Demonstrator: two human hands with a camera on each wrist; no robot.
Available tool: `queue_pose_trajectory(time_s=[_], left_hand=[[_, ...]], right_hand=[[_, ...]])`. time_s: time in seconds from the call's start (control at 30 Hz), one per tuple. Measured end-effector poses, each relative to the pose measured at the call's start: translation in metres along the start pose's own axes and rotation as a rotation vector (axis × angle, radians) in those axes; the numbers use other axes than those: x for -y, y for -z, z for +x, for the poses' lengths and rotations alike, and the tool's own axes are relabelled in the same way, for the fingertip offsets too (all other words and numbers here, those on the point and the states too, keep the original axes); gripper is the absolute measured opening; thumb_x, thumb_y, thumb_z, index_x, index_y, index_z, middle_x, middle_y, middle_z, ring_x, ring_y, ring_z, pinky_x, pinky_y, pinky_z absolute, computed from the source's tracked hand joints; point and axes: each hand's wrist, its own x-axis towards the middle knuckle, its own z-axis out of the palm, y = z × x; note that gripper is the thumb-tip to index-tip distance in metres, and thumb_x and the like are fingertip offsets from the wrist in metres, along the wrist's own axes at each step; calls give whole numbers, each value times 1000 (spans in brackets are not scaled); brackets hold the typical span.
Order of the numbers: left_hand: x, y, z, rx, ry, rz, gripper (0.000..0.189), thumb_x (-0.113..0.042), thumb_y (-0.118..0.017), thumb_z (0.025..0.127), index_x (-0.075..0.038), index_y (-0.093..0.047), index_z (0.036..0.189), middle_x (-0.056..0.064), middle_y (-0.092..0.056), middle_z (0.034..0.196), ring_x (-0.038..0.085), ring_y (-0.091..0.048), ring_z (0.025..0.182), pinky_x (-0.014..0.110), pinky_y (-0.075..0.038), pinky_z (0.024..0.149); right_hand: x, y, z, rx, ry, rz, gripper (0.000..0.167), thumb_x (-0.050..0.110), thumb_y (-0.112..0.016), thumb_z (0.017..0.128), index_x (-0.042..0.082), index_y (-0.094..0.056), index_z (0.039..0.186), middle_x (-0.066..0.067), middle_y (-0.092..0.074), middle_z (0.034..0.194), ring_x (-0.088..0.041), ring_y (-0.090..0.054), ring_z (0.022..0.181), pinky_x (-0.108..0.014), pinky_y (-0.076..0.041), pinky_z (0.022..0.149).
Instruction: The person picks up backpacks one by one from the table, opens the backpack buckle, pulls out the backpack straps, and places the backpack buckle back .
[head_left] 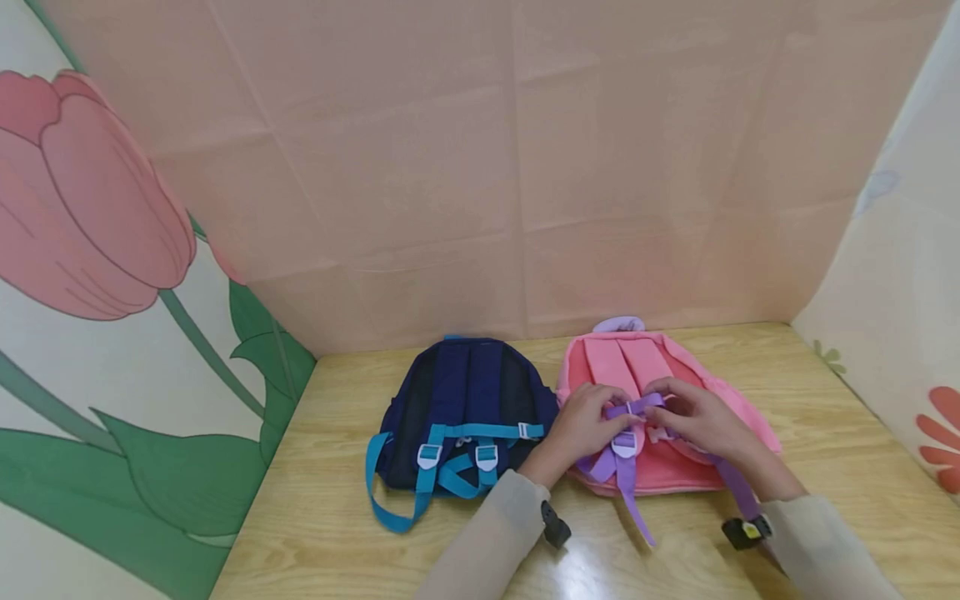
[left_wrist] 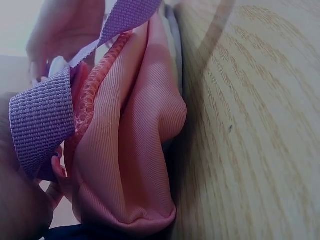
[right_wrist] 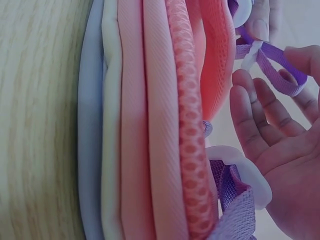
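Observation:
A pink backpack [head_left: 693, 467] lies on the table with its shoulder-strap side up. Over its middle, my left hand [head_left: 588, 423] pinches a purple webbing strap [head_left: 636, 407] close to a small white slider [right_wrist: 251, 56]. My right hand [head_left: 697, 419] pinches the looped part of that strap just right of the slider, with its other fingers loosely bent. Below my left hand hangs a white strap buckle [head_left: 624, 444] with a loose purple tail. In the left wrist view, purple webbing [left_wrist: 42, 122] crosses in front of my left hand and hides part of its fingers.
Left of the pink bag, a navy backpack [head_left: 450, 383] lies with teal straps [head_left: 393, 521] trailing onto the wooden table [head_left: 300, 517]. A pink-beige sheet [head_left: 450, 208] hangs behind, and flower-printed panels [head_left: 97, 200] stand at both sides.

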Motion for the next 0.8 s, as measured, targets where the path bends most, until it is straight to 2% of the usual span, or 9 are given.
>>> queue_pose_trajectory(time_s=[0.13, 0.23, 0.33, 0.43, 0.67, 0.8], left_hand=[[0, 0, 0, -6, -6, 14, 27, -45, -70, 94, -29, -70, 116, -17, -62, 104, -1, -50, 96, 15, -43, 82], [0, 0, 0, -7, -6, 17, 27, -45, -70, 94, -29, -70, 116, -16, -62, 104, -1, -50, 96, 15, -43, 82], [0, -1, 0, -8, -5, 18, 26, -44, -70, 94, -30, -70, 116, -16, -62, 104, -1, -50, 96, 15, -43, 82], [1, -1, 0, -8, -3, 16, 25, -44, -71, 94, -30, -70, 115, -15, -63, 104, -1, -50, 95, 15, -43, 81], [-1, 1, 1, -3, 8, 17, 26, -46, -70, 94, -31, -70, 115, -14, -63, 101, 0, -49, 93, 14, -41, 78], [-1, 0, 0, 4, 23, 17, 25, -46, -71, 93, -31, -70, 114, -14, -61, 98, 0, -48, 91, 15, -41, 75]], right_hand=[[4, 1, 2, 12, 27, -40, 33, 12, -72, 95, 5, -61, 125, -4, -68, 107, -9, -63, 88, -23, -54, 73], [4, 2, 4, 17, 21, -76, 30, 17, -73, 94, 11, -64, 122, -1, -67, 107, -10, -62, 89, -23, -53, 77], [1, 1, 4, 17, 7, -92, 26, 20, -73, 95, 18, -65, 119, 1, -67, 104, -11, -61, 87, -24, -53, 74], [0, 1, 4, 15, 10, -83, 24, 19, -72, 95, 18, -65, 118, 1, -68, 102, -11, -61, 85, -25, -53, 71], [-2, 1, 0, -9, 14, -20, 20, 15, -71, 96, 15, -64, 114, -3, -69, 95, -12, -63, 78, -27, -52, 61], [-2, 3, -2, -10, 19, 25, 19, 10, -70, 96, 12, -63, 114, -9, -70, 93, -16, -66, 78, -29, -53, 60]])
